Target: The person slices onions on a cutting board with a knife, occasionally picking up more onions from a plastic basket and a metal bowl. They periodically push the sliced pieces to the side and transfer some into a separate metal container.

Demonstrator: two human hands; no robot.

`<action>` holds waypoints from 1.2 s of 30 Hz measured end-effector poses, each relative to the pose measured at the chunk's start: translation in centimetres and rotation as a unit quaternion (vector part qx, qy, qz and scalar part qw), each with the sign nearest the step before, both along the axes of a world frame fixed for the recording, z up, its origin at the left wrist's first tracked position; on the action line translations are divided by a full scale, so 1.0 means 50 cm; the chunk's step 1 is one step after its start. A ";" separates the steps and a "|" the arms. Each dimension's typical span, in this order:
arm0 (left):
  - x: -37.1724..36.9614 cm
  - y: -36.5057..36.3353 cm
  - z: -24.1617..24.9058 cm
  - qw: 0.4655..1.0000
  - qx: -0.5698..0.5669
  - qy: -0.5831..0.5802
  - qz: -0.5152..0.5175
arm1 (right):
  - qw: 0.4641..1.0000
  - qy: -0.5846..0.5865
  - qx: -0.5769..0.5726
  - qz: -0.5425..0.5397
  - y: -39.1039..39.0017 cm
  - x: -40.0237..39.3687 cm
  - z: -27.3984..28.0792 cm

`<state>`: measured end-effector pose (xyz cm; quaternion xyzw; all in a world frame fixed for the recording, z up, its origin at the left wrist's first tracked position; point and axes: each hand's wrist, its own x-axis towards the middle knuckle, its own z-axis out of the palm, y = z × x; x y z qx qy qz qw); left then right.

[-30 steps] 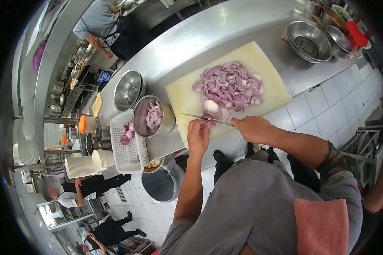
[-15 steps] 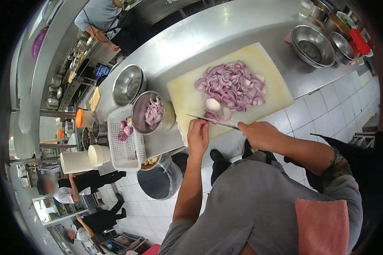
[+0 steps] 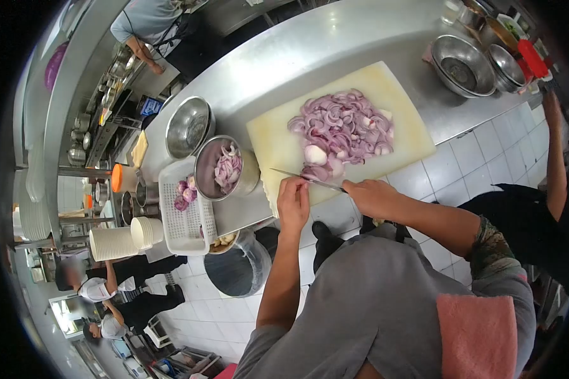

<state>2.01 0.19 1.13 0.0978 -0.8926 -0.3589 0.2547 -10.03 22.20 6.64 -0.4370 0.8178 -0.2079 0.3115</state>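
Observation:
My right hand (image 3: 372,197) is wrapped round the handle of a knife (image 3: 310,179), whose blade points left over the near edge of a pale cutting board (image 3: 269,136). My left hand (image 3: 293,201) is closed at the near edge of the board, its fingertips beside the blade; what they pinch, if anything, is too small to make out. A heap of sliced red onion (image 3: 344,126) lies on the board, with a few larger pale pieces on its near side, just beyond the knife.
Left of the board are a metal pot (image 3: 253,174) of onion slices, an empty steel bowl (image 3: 188,126) and a white basket (image 3: 174,221) with purple onions. Steel bowls (image 3: 464,66) stand at right. A bin (image 3: 237,265) is below. Co-workers are at upper left, lower left and right.
The knife and my right hand have shifted slightly left. A co-worker's arm has come into view at the right, and the co-workers at left have changed posture.

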 end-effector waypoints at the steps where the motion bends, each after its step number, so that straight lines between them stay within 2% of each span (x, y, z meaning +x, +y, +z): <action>1: -0.009 -0.001 0.001 1.000 -0.003 0.003 0.001 | 1.000 0.010 0.001 0.001 -0.002 -0.012 -0.004; 3: -0.002 0.001 0.000 1.000 0.001 0.005 0.006 | 1.000 0.017 0.004 0.005 -0.013 -0.012 -0.003; 6: -0.007 -0.003 -0.002 1.000 0.014 0.012 0.014 | 0.998 -0.032 0.060 0.013 0.004 -0.016 0.085; 9: -0.003 -0.001 -0.004 1.000 0.014 0.004 0.017 | 0.998 -0.028 0.058 0.010 0.025 -0.008 0.118; 12: -0.005 -0.001 0.000 1.000 0.011 0.008 0.015 | 0.998 -0.039 0.051 -0.005 0.017 0.002 0.091; 14: 0.000 0.002 0.001 1.000 0.011 0.009 0.014 | 1.000 -0.009 0.013 0.000 -0.005 0.008 -0.010; 17: 0.000 -0.002 -0.007 1.000 0.012 0.010 0.020 | 0.999 0.017 -0.029 -0.001 -0.012 -0.014 -0.020; 24: -0.004 0.001 0.002 1.000 0.009 0.005 0.029 | 0.999 -0.017 0.044 0.015 0.031 -0.002 0.107; 32: -0.012 -0.004 -0.006 1.000 -0.004 0.015 0.004 | 1.000 -0.007 0.008 0.009 -0.015 0.001 -0.018; 36: -0.038 -0.021 0.028 0.999 -0.037 0.001 0.003 | 1.000 0.001 -0.019 0.003 -0.015 -0.032 -0.030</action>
